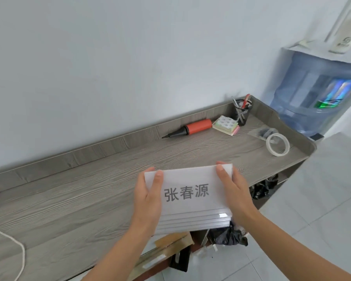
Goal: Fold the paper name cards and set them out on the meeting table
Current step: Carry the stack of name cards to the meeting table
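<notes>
A stack of several white paper name cards (190, 207) is held above the front edge of a grey wood-grain table (73, 199). The top card shows three printed grey characters. My left hand (148, 197) grips the stack's left side, thumb on top. My right hand (233, 191) grips the right side, thumb over the upper right corner. The lower edges of the cards fan out in steps below the top one.
At the table's far right lie an orange and black hand pump (190, 127), a pad of sticky notes (227, 125), a mesh pen cup (242, 111) and a tape roll (277, 144). A white cord (0, 226) lies at left. A water jug (312, 98) stands beyond. Black bags (229, 236) sit under the table.
</notes>
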Demonstrator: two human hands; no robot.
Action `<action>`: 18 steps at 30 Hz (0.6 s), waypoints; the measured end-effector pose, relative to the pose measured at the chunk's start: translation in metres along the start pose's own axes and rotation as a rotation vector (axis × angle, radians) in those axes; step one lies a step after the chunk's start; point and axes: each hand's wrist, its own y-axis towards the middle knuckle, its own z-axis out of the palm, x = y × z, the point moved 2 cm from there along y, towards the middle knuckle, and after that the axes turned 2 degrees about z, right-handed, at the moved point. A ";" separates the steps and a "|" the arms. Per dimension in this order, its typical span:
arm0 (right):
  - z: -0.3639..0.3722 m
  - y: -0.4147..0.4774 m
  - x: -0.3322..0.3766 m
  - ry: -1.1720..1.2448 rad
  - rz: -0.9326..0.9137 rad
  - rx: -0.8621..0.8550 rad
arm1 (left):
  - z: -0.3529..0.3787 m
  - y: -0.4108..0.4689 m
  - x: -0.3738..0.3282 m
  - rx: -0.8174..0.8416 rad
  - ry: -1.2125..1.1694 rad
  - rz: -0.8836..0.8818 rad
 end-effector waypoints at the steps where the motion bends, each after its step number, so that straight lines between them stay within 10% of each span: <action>1: -0.017 -0.007 0.000 -0.006 0.012 -0.032 | 0.012 -0.008 0.001 0.030 0.014 -0.016; 18: -0.344 -0.169 -0.080 0.176 0.314 -0.755 | 0.316 -0.164 0.076 0.718 0.362 -0.269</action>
